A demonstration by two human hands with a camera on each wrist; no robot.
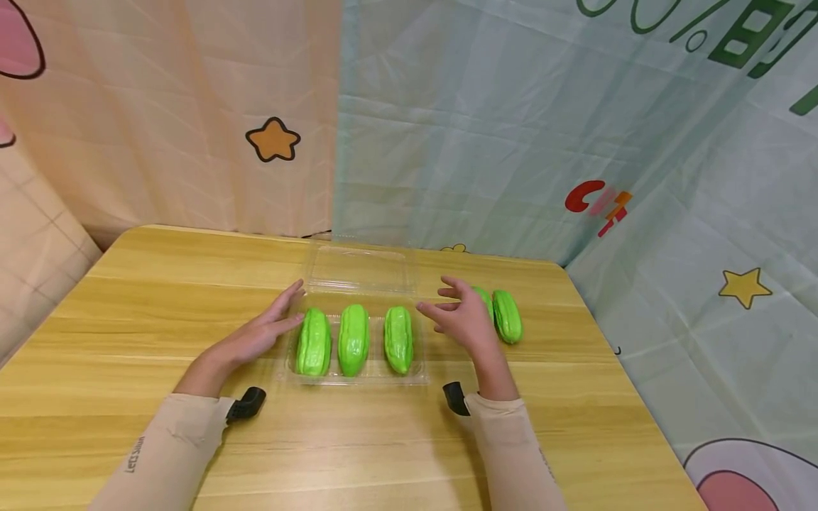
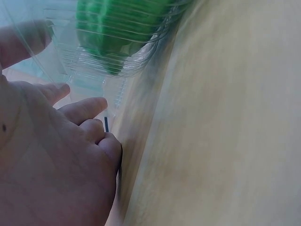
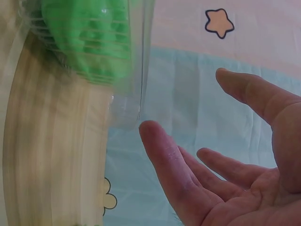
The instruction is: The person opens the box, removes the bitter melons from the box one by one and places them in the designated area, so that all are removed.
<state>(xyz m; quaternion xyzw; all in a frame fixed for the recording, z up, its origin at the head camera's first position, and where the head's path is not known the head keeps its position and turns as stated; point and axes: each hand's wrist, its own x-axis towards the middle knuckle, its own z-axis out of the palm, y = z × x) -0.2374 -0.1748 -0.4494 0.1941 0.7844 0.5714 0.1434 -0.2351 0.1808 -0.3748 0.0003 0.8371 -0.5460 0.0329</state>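
Note:
Three glossy green bitter melons (image 1: 354, 341), ridged lengthwise, lie side by side in a clear plastic clamshell box (image 1: 358, 380). Its see-through lid (image 1: 361, 268) is folded back, away from the person. At the box's left side is my left hand (image 1: 258, 333), fingers extended; in the left wrist view its thumb (image 2: 28, 43) lies at the box wall, and contact is hard to tell. My right hand (image 1: 463, 316) hovers by the box's right side, fingers spread, holding nothing. Beyond it, two more bitter melons (image 1: 508, 317) lie on the table, one partly hidden by that hand.
The wooden table (image 1: 192, 284) has rounded far corners. Printed curtains (image 1: 447, 142) hang behind it and along the right side. Black wrist pieces (image 1: 248, 403) stick out from both sleeves near the tabletop.

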